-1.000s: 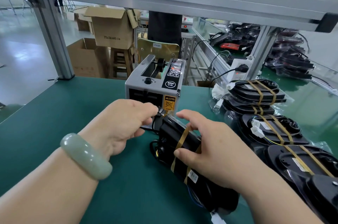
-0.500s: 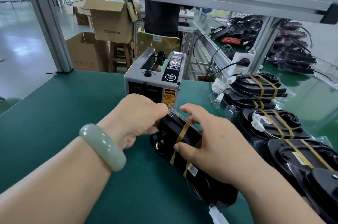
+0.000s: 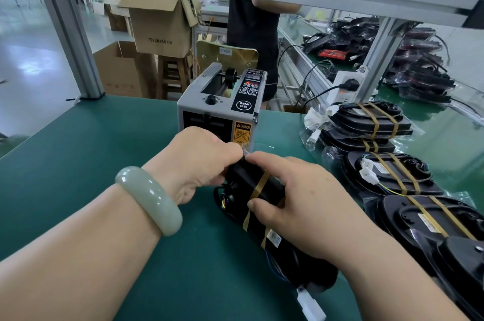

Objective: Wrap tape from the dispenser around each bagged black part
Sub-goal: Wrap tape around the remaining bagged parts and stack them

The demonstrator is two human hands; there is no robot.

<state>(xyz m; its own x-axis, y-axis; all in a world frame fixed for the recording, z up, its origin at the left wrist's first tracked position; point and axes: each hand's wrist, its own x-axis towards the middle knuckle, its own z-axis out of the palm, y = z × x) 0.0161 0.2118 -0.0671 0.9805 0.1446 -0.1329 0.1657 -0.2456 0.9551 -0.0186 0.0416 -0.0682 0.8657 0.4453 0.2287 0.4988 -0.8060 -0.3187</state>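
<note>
Keeps the bagged black part (image 3: 286,255) on the mat (image 3: 104,153) just before the tape dispenser (image 3: 217,111), right hand (image 3: 301,200) gripping its twice-taped middle, and shifts the left hand (image 3: 199,163) up to pinch the bag's far end beside the right forefinger, probably finishing this piece.

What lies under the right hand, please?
A bagged black part with two tan tape bands lies under the right hand; its middle is covered, and a white connector shows at its near end.

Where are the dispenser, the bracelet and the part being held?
dispenser (image 3: 222,111): head view, grey top face.
bracelet (image 3: 150,199): head view, upper curve.
part (image 3: 273,187): head view, black body beside tape band.
</note>
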